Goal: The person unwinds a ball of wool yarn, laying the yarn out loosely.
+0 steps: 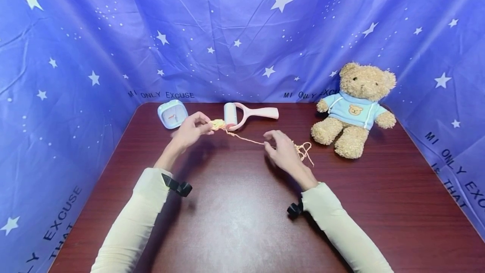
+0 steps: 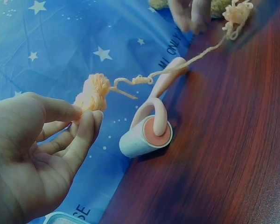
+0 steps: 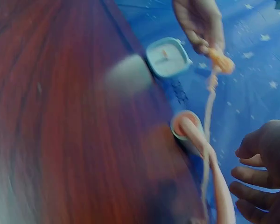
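Observation:
My left hand (image 1: 192, 130) pinches a small bundle of pale orange yarn (image 2: 95, 91) between thumb and fingertips, raised above the far side of the table. From the bundle a strand (image 1: 248, 139) runs right, with small knots near its start, toward a loose tangle of the same yarn (image 1: 304, 151). My right hand (image 1: 282, 151) is over the table beside that tangle, hiding part of the strand. Its fingers (image 3: 252, 179) are spread and slightly bent, with nothing between them in the right wrist view, where the strand passes to their left.
Behind the yarn lies a lint roller (image 1: 261, 113) with a pink handle. A light blue alarm clock (image 1: 172, 113) stands left of it, near my left hand. At the right sits a teddy bear (image 1: 354, 111) in a blue sweater. A starry blue curtain (image 1: 235, 24) borders the table.

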Demonstrator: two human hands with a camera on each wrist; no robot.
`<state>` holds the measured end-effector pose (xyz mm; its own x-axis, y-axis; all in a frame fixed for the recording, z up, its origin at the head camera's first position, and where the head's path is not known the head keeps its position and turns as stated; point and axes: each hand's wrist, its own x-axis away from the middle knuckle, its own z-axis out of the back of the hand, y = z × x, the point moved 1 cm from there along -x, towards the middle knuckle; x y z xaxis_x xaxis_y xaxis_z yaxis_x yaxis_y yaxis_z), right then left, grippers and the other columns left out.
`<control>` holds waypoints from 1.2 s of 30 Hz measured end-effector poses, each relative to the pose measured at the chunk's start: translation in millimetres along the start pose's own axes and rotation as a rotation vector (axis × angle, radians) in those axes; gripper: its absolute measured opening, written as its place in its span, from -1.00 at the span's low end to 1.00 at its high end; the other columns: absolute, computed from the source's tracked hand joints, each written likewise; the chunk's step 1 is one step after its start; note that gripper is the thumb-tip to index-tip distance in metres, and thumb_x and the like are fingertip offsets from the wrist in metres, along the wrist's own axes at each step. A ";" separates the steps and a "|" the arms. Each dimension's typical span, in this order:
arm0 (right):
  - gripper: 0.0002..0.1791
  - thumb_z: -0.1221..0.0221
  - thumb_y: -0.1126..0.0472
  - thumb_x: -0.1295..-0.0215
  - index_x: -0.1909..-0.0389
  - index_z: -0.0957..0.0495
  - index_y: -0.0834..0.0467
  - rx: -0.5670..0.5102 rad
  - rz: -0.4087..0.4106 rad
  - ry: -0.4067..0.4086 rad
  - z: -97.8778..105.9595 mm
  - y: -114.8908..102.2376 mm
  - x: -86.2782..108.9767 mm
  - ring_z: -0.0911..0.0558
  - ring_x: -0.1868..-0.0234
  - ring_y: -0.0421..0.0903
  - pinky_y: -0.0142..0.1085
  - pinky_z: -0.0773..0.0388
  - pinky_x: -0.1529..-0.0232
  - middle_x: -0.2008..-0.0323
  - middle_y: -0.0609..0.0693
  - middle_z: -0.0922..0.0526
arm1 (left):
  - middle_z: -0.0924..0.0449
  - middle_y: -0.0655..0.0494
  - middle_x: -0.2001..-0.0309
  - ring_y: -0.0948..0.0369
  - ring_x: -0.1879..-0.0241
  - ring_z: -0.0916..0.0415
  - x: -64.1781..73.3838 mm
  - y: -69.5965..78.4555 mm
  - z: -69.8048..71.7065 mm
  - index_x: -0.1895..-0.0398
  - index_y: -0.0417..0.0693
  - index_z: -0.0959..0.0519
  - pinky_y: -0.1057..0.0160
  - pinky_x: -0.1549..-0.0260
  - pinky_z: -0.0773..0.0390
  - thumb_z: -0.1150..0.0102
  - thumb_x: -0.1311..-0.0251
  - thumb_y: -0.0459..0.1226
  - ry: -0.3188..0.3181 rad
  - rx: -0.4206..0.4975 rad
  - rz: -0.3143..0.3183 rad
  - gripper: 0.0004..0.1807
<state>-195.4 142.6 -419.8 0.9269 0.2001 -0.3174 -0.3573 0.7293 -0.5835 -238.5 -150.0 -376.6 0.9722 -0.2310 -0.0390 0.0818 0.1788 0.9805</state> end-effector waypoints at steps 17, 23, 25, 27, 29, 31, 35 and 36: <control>-0.78 -0.13 0.12 -0.36 0.14 -0.63 0.16 -0.223 0.155 -0.150 -43.0 -46.4 -8.1 -0.63 0.24 -0.18 -0.27 -0.62 0.12 0.26 -0.04 -0.72 | -0.54 -0.11 0.29 0.28 0.41 -0.62 0.3 -2.6 -1.4 0.17 -0.48 -0.39 0.27 0.26 -0.75 -0.07 -0.24 -0.52 0.004 0.002 0.004 -0.85; -0.85 -0.16 0.16 -0.34 0.28 -0.64 0.16 -0.270 0.170 -0.109 -34.2 -45.8 -2.0 -0.54 0.42 -0.25 -0.37 -0.58 0.34 0.44 -0.04 -0.68 | -0.51 -0.07 0.26 0.21 0.33 -0.63 0.8 -3.9 0.3 -0.02 -0.49 -0.39 0.19 0.16 -0.74 -0.04 -0.27 -0.51 0.006 0.023 -0.007 -0.72; -0.86 -0.16 0.18 -0.33 0.29 -0.63 0.16 -0.271 0.150 -0.098 -29.3 -42.0 -0.2 -0.55 0.44 -0.25 -0.39 -0.59 0.36 0.47 -0.04 -0.66 | -0.50 -0.08 0.24 0.21 0.31 -0.62 0.9 -3.7 1.4 -0.06 -0.46 -0.41 0.19 0.13 -0.73 -0.04 -0.27 -0.51 0.011 0.029 -0.006 -0.70; -0.86 -0.16 0.18 -0.33 0.30 -0.62 0.16 -0.268 0.115 -0.083 -23.4 -37.2 1.6 -0.57 0.45 -0.23 -0.40 -0.61 0.36 0.47 -0.05 -0.67 | -0.49 -0.08 0.21 0.19 0.28 -0.62 0.9 -3.7 2.6 -0.06 -0.43 -0.43 0.19 0.11 -0.73 -0.03 -0.29 -0.49 0.021 0.033 0.002 -0.70; -0.88 -0.17 0.17 -0.32 0.31 -0.62 0.13 -0.259 0.075 -0.062 -16.4 -31.0 3.4 -0.58 0.46 -0.21 -0.41 -0.61 0.37 0.46 -0.05 -0.67 | -0.48 -0.08 0.21 0.18 0.26 -0.63 0.9 -3.2 4.1 -0.05 -0.43 -0.44 0.17 0.07 -0.71 -0.03 -0.30 -0.48 0.035 0.046 0.012 -0.72; -0.89 -0.17 0.17 -0.31 0.32 -0.61 0.12 -0.265 0.034 -0.040 -8.6 -25.1 4.9 -0.59 0.47 -0.18 -0.42 -0.60 0.40 0.45 -0.04 -0.67 | -0.47 -0.06 0.22 0.19 0.25 -0.63 1.1 -2.8 5.4 -0.04 -0.45 -0.43 0.11 0.02 -0.69 -0.02 -0.31 -0.47 0.051 0.062 0.019 -0.72; -0.92 -0.19 0.19 -0.30 0.31 -0.60 0.12 -0.285 -0.010 0.014 6.0 -13.3 7.0 -0.56 0.50 -0.18 -0.47 -0.54 0.46 0.45 -0.02 -0.66 | -0.45 0.00 0.26 0.26 0.28 -0.61 2.0 -1.7 6.4 -0.03 -0.47 -0.42 0.10 -0.01 -0.68 -0.02 -0.31 -0.47 0.083 0.095 0.026 -0.73; -0.92 -0.19 0.19 -0.29 0.31 -0.60 0.12 -0.287 -0.016 0.031 9.2 -10.7 7.3 -0.54 0.51 -0.19 -0.48 -0.52 0.48 0.46 -0.01 -0.65 | -0.45 0.01 0.27 0.26 0.29 -0.60 2.3 -1.5 6.4 -0.02 -0.48 -0.42 0.15 0.02 -0.69 -0.02 -0.31 -0.47 0.088 0.100 0.026 -0.73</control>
<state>-183.7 142.3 -409.0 0.9303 0.1668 -0.3268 -0.3648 0.5159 -0.7751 -237.7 -156.9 -376.9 0.9895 -0.1423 -0.0257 0.0382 0.0861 0.9956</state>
